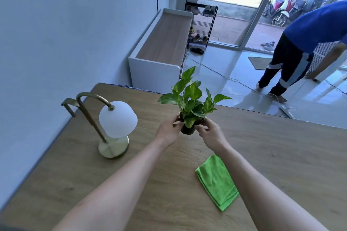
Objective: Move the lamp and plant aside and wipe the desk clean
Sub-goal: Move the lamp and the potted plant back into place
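No writing or label can be read anywhere. Both hands clamp the plant point(189, 103) by its small dark pot, the left hand point(167, 131) at nine o'clock, the right hand point(211, 133) at three; fingers and leaves hide most of the pot. Whether it touches the desk point(272, 155) is unclear. The lamp point(112, 127) stands at nine o'clock of the plant, a green cloth point(216, 182) at five.

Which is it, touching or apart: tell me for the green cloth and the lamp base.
Apart. The head view shows the green cloth lying flat on the desk, with a wide stretch of bare wood and the person's left forearm between it and the lamp base.
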